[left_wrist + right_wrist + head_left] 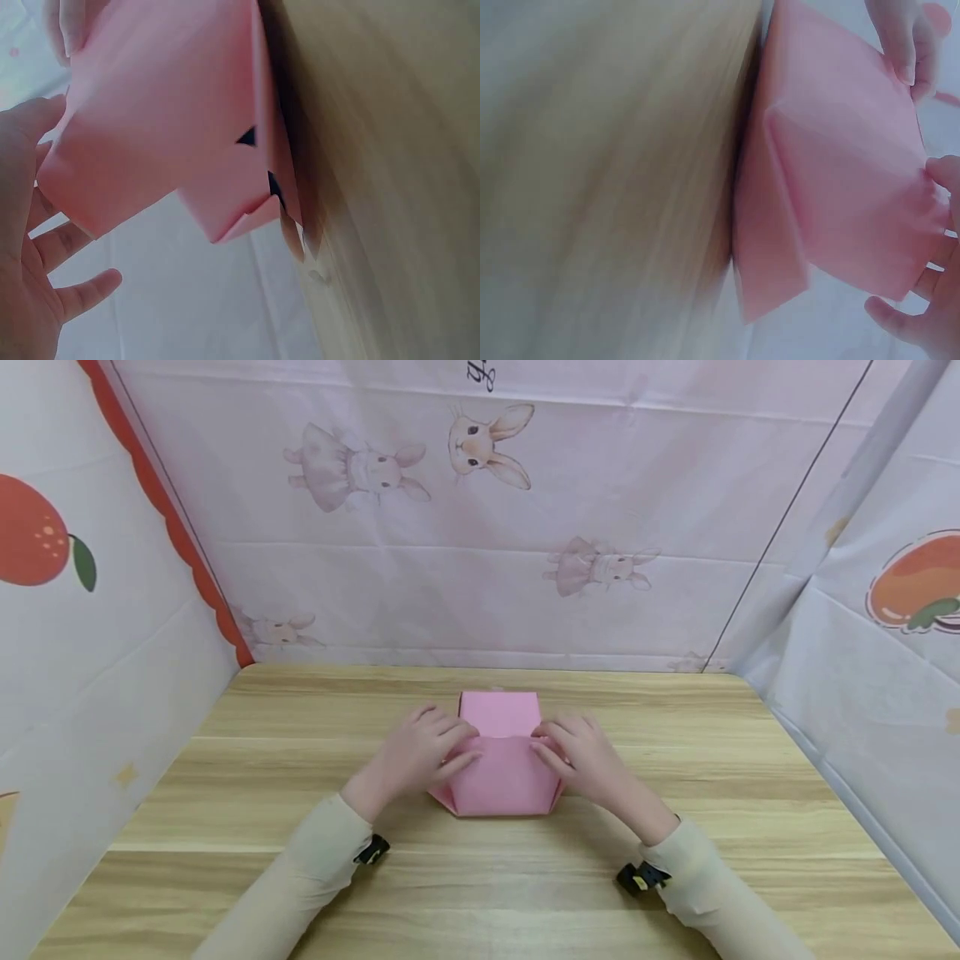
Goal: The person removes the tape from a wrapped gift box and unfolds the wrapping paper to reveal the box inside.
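Note:
A folded sheet of pink paper [504, 781] lies on the wooden table, with one flap raised toward the person and a narrower part reaching toward the back. My left hand [423, 747] pinches the flap's left upper corner between thumb and fingers. At the right upper corner my right hand [587, 756] pinches the same flap. In the left wrist view the lifted pink flap [150, 112] stands off the layer beneath, and small dark gaps show at the fold. The right wrist view shows the flap [855, 165] bending up from a crease.
Wood-grain table [675, 718] surrounds the paper. Behind it hangs a pale curtain [480, 602] printed with rabbits, and fruit-printed cloth [97, 693] covers the sides. Black wrist devices [642, 878] sit near both cuffs.

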Available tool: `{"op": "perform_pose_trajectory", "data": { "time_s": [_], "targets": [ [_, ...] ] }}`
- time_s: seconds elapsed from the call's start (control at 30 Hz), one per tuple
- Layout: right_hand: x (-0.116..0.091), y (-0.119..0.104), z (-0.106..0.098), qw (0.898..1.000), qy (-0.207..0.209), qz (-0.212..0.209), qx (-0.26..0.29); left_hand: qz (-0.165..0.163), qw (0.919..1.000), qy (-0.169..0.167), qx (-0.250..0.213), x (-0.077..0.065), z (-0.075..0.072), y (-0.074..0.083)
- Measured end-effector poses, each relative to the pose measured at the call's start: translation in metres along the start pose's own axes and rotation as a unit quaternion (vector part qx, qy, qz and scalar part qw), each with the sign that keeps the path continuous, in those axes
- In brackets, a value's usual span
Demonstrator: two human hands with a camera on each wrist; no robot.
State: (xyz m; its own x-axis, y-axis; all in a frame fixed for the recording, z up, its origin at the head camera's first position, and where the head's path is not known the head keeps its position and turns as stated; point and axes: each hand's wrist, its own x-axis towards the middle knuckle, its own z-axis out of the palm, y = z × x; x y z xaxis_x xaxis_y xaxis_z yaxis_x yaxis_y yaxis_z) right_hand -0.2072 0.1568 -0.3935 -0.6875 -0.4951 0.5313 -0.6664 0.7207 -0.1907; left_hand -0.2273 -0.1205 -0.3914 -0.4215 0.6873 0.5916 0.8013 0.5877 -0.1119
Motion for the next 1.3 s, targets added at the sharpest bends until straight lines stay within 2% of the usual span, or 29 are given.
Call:
{"op": "perform_pose_trajectory", "data": {
  "time_s": [0.13, 0.27, 0.33, 0.43, 0.5, 0.57, 0.7, 0.83, 0.93, 1.07, 1.17, 1.3],
  "targets": [
    [-0.012, -0.006, -0.009, 1.000, 0.001, -0.030, -0.001, 0.048, 0.9976, 0.049, 0.012, -0.008, -0.005, 0.008],
    [-0.026, -0.011, -0.019, 0.998, 0.005, -0.058, -0.016, 0.083, 0.9933, 0.080, 0.012, -0.014, -0.013, 0.017],
    [-0.033, -0.013, -0.024, 0.997, 0.010, -0.067, -0.024, 0.093, 0.9921, 0.084, 0.008, -0.018, -0.018, 0.023],
    [-0.044, -0.015, -0.033, 0.996, 0.009, -0.085, -0.038, 0.097, 0.9933, 0.063, -0.001, -0.024, -0.028, 0.033],
    [-0.052, -0.016, -0.038, 0.994, 0.006, -0.103, -0.042, 0.094, 0.9948, 0.040, -0.008, -0.029, -0.034, 0.040],
    [-0.058, -0.017, -0.041, 0.992, -0.005, -0.121, -0.046, 0.086, 0.9961, 0.001, -0.020, -0.035, -0.039, 0.047],
    [-0.068, -0.018, -0.042, 0.989, -0.070, -0.125, -0.028, 0.057, 0.9917, -0.097, -0.062, -0.045, -0.046, 0.058],
    [-0.073, -0.017, -0.038, 0.983, -0.156, -0.095, -0.002, 0.007, 0.9740, -0.206, -0.094, -0.049, -0.048, 0.065],
    [-0.074, -0.018, -0.035, 0.977, -0.200, -0.075, 0.010, -0.016, 0.9585, -0.269, -0.093, -0.052, -0.047, 0.068],
    [-0.070, -0.022, -0.028, 0.970, -0.233, -0.062, 0.018, -0.025, 0.9431, -0.321, -0.081, -0.052, -0.041, 0.071],
    [-0.065, -0.027, -0.022, 0.966, -0.253, -0.054, 0.010, -0.028, 0.9357, -0.345, -0.067, -0.049, -0.033, 0.074],
    [-0.055, -0.038, -0.013, 0.954, -0.297, -0.028, -0.015, -0.054, 0.9232, -0.376, -0.060, -0.042, -0.023, 0.081]
  ]
}}
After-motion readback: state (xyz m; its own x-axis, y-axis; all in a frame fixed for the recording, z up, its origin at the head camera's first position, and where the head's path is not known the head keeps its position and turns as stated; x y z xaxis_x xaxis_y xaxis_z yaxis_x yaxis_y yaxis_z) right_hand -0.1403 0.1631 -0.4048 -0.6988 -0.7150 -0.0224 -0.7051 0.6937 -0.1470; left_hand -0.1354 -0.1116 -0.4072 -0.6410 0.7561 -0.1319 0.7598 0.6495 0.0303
